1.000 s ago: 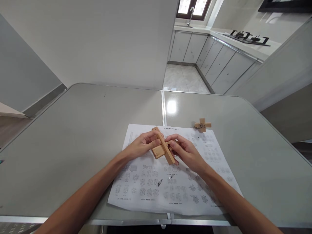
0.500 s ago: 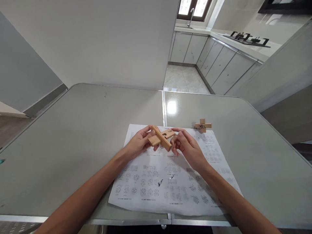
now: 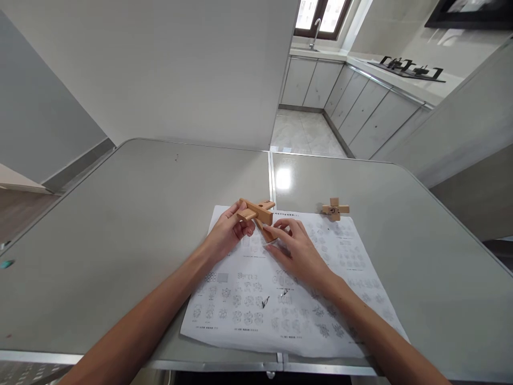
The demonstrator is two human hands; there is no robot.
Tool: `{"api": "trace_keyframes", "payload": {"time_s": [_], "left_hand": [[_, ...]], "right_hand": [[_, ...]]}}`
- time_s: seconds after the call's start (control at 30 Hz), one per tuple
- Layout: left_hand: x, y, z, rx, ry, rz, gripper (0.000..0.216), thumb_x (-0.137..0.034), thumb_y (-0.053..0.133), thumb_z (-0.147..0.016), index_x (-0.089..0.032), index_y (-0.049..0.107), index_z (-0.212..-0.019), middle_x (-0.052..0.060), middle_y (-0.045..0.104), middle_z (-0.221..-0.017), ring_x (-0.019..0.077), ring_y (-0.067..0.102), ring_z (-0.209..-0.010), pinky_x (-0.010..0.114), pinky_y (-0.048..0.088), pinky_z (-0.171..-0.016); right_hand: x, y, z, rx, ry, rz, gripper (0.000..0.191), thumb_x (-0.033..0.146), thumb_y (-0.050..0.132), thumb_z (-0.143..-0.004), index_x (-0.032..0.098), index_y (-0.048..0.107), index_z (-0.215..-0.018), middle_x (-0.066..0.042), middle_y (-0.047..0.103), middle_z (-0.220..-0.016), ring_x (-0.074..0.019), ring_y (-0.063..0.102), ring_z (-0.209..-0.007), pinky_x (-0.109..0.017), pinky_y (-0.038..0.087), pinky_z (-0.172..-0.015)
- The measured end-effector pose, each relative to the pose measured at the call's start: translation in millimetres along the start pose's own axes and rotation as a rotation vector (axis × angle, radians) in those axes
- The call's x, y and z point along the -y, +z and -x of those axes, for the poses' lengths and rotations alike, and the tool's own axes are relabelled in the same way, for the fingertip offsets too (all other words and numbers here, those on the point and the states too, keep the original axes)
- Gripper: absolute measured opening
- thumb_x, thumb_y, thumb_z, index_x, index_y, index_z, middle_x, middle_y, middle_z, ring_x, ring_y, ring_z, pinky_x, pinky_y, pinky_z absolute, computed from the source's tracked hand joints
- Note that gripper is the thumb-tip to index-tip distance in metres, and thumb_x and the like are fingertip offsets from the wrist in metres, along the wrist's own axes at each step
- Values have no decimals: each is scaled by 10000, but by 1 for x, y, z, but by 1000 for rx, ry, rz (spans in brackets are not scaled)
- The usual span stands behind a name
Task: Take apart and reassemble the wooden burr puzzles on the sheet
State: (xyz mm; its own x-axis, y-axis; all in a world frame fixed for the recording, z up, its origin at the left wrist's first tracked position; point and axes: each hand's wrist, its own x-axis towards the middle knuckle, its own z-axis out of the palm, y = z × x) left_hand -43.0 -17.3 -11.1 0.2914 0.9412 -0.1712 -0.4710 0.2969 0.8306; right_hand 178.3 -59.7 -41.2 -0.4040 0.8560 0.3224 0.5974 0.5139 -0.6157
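My left hand (image 3: 225, 235) is closed on crossed wooden puzzle pieces (image 3: 262, 214), held tilted above the paper. One bar points toward the right front, and another crosses it, with a dark mark near its far end. Below them a further wooden puzzle piece (image 3: 264, 232) slants down. The fingers and thumb of my right hand (image 3: 301, 251) close around its lower end. How the pieces fit together inside is hidden. A separate cross-shaped wooden puzzle (image 3: 335, 209), with black marks on it, stands at the paper's upper right edge.
Under my hands a printed instruction sheet (image 3: 232, 340) with many small diagrams lies on the grey table (image 3: 140, 230). A metal-edged seam (image 3: 271, 176) runs down the table's middle. A small teal object (image 3: 7, 264) is at the left edge. Beyond is a kitchen counter.
The crossed pieces have turned and shifted slightly up and left in my left hand. My right hand has moved lower and gripped the slanting piece, which now shows below.
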Motion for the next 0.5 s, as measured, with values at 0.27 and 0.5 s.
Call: {"api": "trace_keyframes", "payload": {"time_s": [0.27, 0.5], "left_hand": [[6, -5, -4, 22, 15, 16, 331, -463, 793, -927, -165, 703, -1042, 54, 733, -894, 128, 663, -701, 248, 562, -691], [3, 1, 0, 20, 19, -5, 356, -486, 765, -945, -135, 723, -992, 81, 722, -992, 146, 647, -817, 276, 576, -804]], "right_hand": [[-3, -4, -1, -12, 86, -60, 187, 321, 670, -997, 306, 635, -1181, -129, 535, -1436, -352, 549, -1334, -576, 572, -1029], [-3, -9, -4, 48, 54, 0, 211, 377, 711, -981, 283, 594, -1129, -108, 498, -1604, -369, 421, -1519, -659, 456, -1162]]}}
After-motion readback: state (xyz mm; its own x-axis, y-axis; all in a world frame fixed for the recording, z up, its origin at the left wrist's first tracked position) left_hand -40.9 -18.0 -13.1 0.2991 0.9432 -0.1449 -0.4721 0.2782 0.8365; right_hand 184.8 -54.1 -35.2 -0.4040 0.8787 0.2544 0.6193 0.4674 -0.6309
